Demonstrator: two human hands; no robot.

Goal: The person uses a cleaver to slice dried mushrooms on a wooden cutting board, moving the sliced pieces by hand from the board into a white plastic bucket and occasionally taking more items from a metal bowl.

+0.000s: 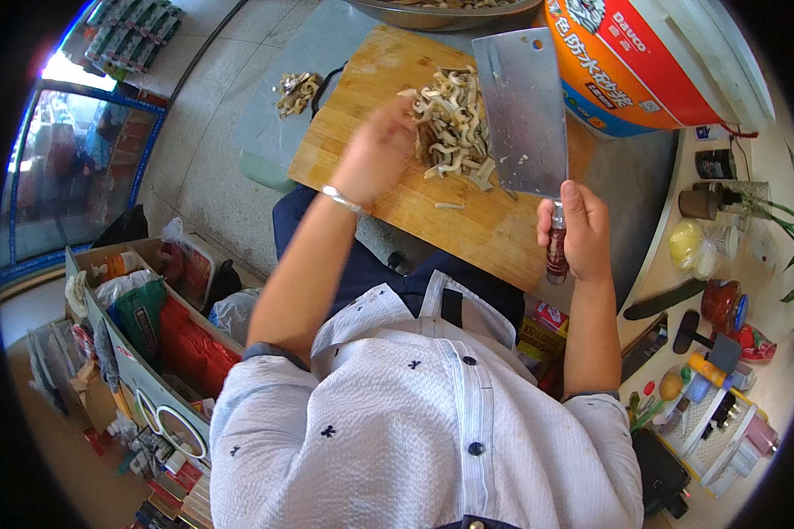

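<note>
Centrally, pale cut strips (pixel 454 123) lie heaped on a wooden board (pixel 476 227). The right hand (pixel 584 231) clasps a cleaver (pixel 522 115) in its fingers; the left hand (pixel 384 139) blurs at the heap's left edge, its fingers' grip indiscernible.

"What's on that counter (pixel 655 269)?"

"A red jar (pixel 720 304) with a blue lid (pixel 742 309), and something long and dark, perhaps a cucumber (pixel 664 300); hard to tell from here."

"That big bucket (pixel 635 66)'s red, orange and white."

"And over left, a red bag (pixel 194 339) beside a green bag (pixel 146 316)."
</note>
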